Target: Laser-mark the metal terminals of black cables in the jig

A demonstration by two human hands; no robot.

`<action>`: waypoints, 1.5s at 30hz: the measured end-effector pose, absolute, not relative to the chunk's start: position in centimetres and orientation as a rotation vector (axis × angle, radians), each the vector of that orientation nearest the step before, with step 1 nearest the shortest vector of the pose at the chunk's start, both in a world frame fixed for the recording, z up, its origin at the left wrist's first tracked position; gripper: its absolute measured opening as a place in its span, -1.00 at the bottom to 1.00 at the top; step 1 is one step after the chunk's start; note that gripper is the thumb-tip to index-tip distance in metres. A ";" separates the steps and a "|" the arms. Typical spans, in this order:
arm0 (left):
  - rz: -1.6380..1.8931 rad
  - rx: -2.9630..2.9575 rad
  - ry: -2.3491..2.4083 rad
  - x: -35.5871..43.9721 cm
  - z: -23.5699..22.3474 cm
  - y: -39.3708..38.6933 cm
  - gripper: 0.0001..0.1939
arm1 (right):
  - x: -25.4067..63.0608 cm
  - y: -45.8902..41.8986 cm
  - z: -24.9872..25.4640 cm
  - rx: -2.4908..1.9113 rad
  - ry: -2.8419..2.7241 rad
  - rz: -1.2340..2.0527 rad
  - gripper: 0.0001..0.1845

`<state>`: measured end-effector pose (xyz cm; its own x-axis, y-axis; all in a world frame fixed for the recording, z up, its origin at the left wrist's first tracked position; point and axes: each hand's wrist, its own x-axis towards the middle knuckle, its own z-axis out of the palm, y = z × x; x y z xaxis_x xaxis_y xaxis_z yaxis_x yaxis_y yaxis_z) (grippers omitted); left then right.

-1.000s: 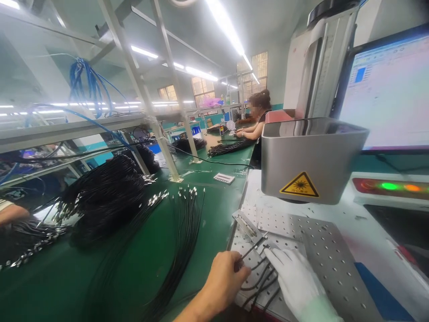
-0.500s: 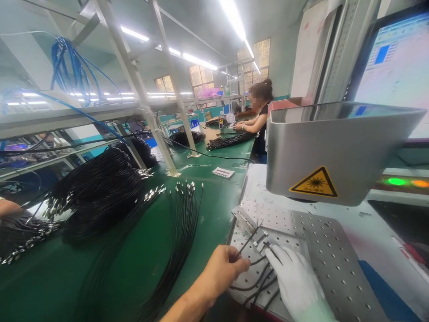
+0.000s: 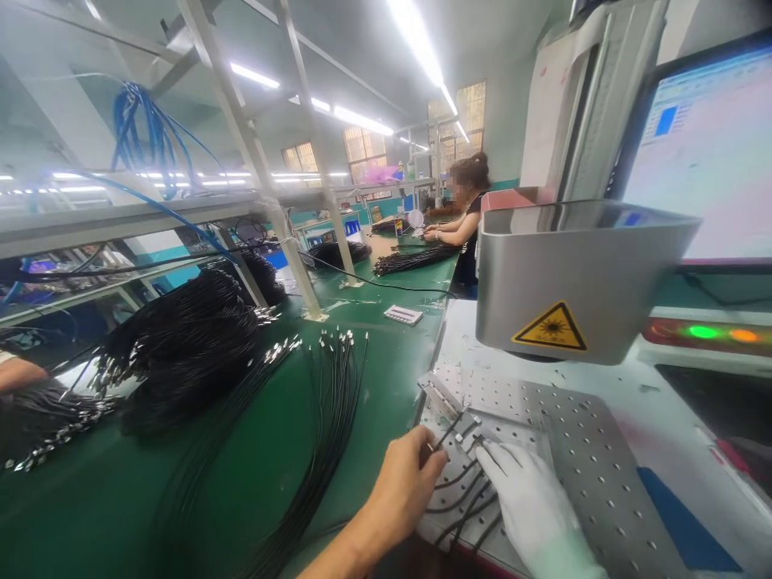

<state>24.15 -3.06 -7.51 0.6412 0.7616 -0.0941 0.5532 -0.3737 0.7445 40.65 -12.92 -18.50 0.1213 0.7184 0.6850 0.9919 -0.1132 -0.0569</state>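
Note:
My left hand (image 3: 405,482) is bare and closed, with thumb and fingertips pinching a black cable (image 3: 447,434) close to its end. The cable's tip lies at a small metal fixture (image 3: 467,430) on a perforated plate. At the right side of that fixture is my right hand (image 3: 527,494), in a white glove, its fingertips closed at a black cable end that they mostly hide. Several other black cables (image 3: 461,511) run out between the two hands over the plate. A metal block (image 3: 439,394) sits just beyond the fixture.
A grey machine head (image 3: 567,273) with a laser warning sign overhangs the perforated plate (image 3: 594,450). Black cables with metal ends (image 3: 329,410) lie on the green table (image 3: 386,378), beside a large cable coil (image 3: 181,346). A co-worker (image 3: 467,201) sits farther along; another person's hand (image 3: 21,374) shows left.
The cable in my left hand has come down, its tip now at the fixture. My right hand stays at the fixture. The whole view has shifted slightly.

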 end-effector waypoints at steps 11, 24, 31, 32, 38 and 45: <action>-0.015 2.706 1.214 26.6 -7.8 -4.1 -0.78 | 40.4 -12.9 -18.2 -1.892 -1.616 -0.665 -0.55; -0.333 2.822 1.021 27.8 -7.8 -4.5 -0.69 | 40.7 -12.6 -19.0 -1.933 -1.648 -0.617 -0.54; -0.368 2.774 0.969 27.6 -7.5 -4.5 -0.70 | 41.7 -12.0 -19.2 -1.899 -1.704 -0.624 -0.53; -0.341 2.756 0.964 27.4 -7.8 -4.3 -0.70 | 41.8 -11.9 -19.1 -1.902 -1.722 -0.621 -0.53; -0.238 2.765 0.866 26.9 -9.5 -3.4 -0.79 | 41.4 -11.0 -17.6 -2.041 -1.761 -0.462 -0.55; -0.003 2.850 0.808 26.7 -9.3 -3.3 -0.82 | 44.2 -11.0 -16.8 -1.742 -1.745 0.141 -0.45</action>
